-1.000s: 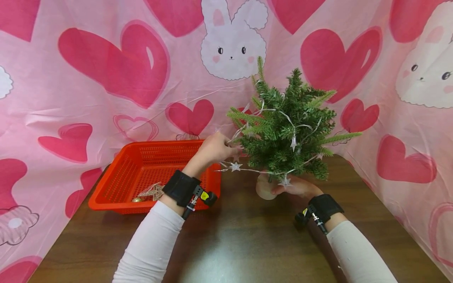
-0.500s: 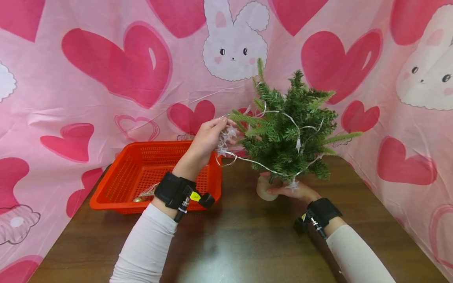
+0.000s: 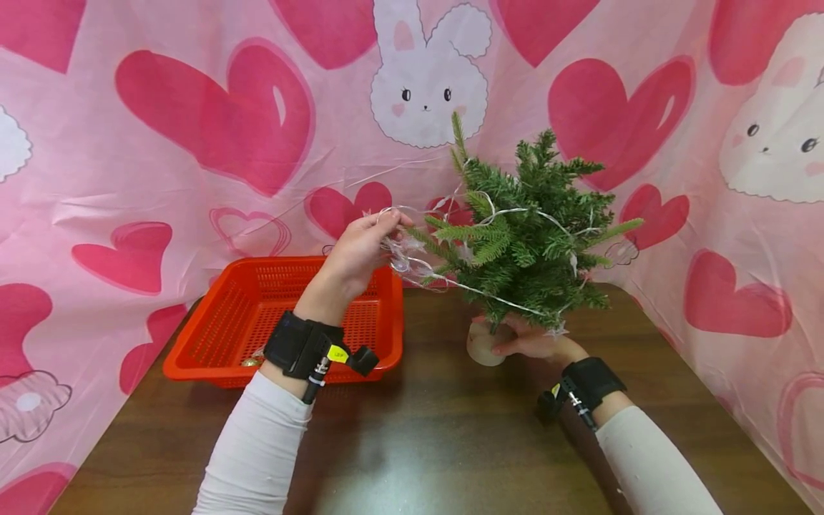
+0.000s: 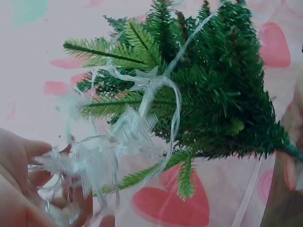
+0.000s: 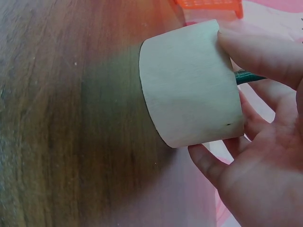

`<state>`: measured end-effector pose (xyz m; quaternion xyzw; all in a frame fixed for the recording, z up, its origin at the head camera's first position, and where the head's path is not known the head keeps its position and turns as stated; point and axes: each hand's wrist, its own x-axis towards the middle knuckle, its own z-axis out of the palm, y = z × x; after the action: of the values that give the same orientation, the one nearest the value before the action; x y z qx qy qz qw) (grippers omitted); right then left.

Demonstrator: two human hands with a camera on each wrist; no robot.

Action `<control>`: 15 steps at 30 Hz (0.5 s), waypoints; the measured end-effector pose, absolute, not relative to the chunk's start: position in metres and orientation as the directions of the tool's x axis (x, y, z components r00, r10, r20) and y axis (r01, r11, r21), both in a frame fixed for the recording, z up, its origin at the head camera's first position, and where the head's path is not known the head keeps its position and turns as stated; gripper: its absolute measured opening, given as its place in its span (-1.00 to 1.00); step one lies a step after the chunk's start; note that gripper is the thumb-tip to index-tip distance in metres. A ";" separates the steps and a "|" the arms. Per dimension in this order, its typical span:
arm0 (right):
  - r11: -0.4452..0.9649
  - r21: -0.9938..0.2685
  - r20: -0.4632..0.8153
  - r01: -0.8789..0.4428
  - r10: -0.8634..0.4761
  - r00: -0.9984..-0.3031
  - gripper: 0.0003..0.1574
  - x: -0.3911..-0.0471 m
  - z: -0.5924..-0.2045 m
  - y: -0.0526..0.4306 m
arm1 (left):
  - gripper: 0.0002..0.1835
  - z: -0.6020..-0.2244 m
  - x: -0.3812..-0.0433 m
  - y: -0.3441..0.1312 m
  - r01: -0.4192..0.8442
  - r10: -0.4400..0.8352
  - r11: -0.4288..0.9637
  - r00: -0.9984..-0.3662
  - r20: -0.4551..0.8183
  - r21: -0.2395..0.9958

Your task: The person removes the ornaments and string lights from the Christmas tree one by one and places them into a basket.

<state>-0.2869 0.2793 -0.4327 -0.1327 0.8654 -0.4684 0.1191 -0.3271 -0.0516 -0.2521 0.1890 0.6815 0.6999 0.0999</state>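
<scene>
A small green Christmas tree [image 3: 534, 250] leans slightly over its round, pale wooden base [image 5: 189, 90], whose lower edge is right at the table top. My right hand [image 3: 537, 342] grips this base; in the right wrist view its fingers wrap the upper rim, close around the green stem. At the tree's left side, my left hand [image 3: 357, 254] holds a gathered bunch of clear star string lights [image 4: 90, 163] between thumb and fingers. From the bunch, the wire runs across the branches, and a star [image 3: 556, 330] hangs low by the right hand.
An orange-red plastic basket [image 3: 193, 350] stands on the wooden table [image 3: 425, 443] to the left, under the left forearm. A small gold ornament [image 3: 249, 362] lies in it, partly beside the wrist strap. Pink heart-printed cloth [image 3: 257, 214] hangs behind.
My left hand has moved left and slightly up, drawing the string lights into a bunch and off the tree's near side. The tree has turned a little; my right hand stays at the base.
</scene>
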 end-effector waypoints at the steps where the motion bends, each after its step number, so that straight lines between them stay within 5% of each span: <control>1: 0.524 -0.842 -0.073 -0.128 -0.346 -0.936 -0.17 -0.287 -0.433 0.279 | -0.72 -0.252 -0.326 -0.052 0.139 0.379 -0.017 -0.916 0.135 0.990; 6: 0.516 -0.848 -0.083 -0.120 -0.354 -0.932 -0.10 -0.285 -0.431 0.279 | -0.71 -0.254 -0.323 -0.052 0.279 0.299 0.132 -0.926 0.230 0.951; 15: 0.524 -0.827 -0.015 -0.202 -0.379 -0.925 -0.12 -0.287 -0.431 0.278 | -0.78 -0.258 -0.322 -0.055 0.526 0.331 0.276 -0.838 0.434 0.804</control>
<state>-0.2875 0.2777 -0.4311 -0.1675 0.8675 -0.4582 0.0969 -0.3218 -0.0555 -0.2583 0.2698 0.7936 0.5377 -0.0908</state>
